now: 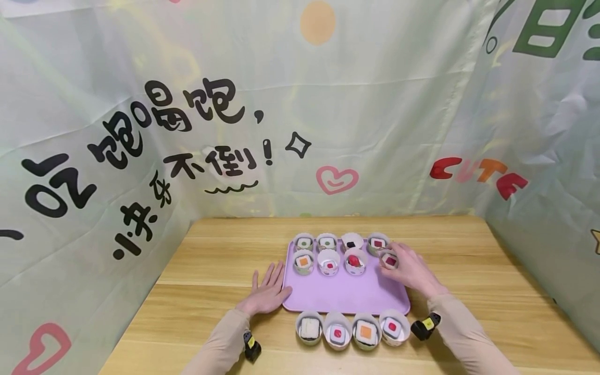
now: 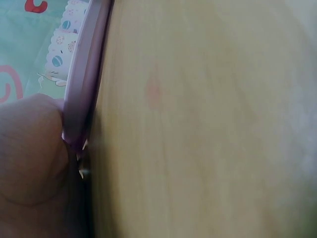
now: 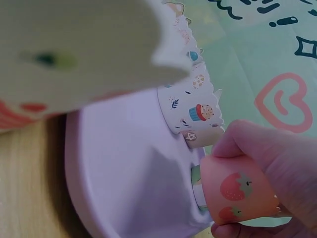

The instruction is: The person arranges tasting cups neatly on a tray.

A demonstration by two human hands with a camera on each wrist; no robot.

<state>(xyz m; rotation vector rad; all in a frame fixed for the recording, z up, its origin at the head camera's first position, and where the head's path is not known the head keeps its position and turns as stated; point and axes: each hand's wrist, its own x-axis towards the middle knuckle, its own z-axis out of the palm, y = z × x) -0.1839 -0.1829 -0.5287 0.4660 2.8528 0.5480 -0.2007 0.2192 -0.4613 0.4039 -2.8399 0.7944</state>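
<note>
My right hand (image 1: 414,271) grips a paper cup (image 3: 242,191) over the right side of the lilac tray (image 1: 337,297). In the right wrist view this cup is pink-orange with printed strawberries, held between thumb and fingers. Inside it, the head view shows a small sushi-like piece (image 1: 389,260) with a dark red centre. Just behind it on the tray stands another cup (image 1: 377,251) with a similar piece. My left hand (image 1: 267,294) rests with fingers spread on the table beside the tray's left edge, its thumb at the rim. Only part of it (image 2: 32,148) shows in the left wrist view.
Two rows of filled cups stand across the back of the tray, among them a cup with a red topping (image 1: 354,262). Along the tray's front edge, several more filled cups line the wooden table (image 1: 211,276). Printed cloth (image 1: 375,120) hangs behind and at both sides.
</note>
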